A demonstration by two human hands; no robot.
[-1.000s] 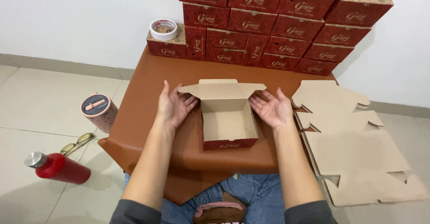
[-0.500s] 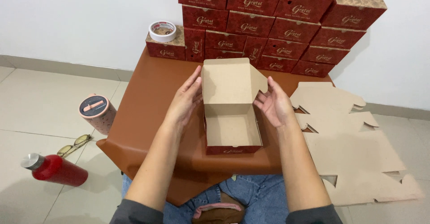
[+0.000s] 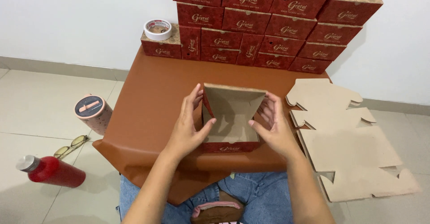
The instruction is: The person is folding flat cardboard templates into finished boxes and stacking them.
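A small red cardboard box (image 3: 230,136) with a plain brown inside stands on the brown table (image 3: 152,103) in front of me. Its lid (image 3: 233,101) is tipped forward, half closed over the box. My left hand (image 3: 190,127) grips the box's left side, thumb inside the opening and fingers on the lid's left edge. My right hand (image 3: 273,125) holds the right side the same way, thumb reaching in.
Several closed red boxes (image 3: 268,22) are stacked against the white wall, with a tape roll (image 3: 157,29) on the leftmost one. Flat unfolded box blanks (image 3: 349,148) lie at the right. On the floor left: a round patterned tin (image 3: 93,113), glasses (image 3: 71,145), a red bottle (image 3: 51,170).
The lid stood flat open, then upright, and now tips forward over the box. Both hands moved from open palms beside the box to gripping its sides.
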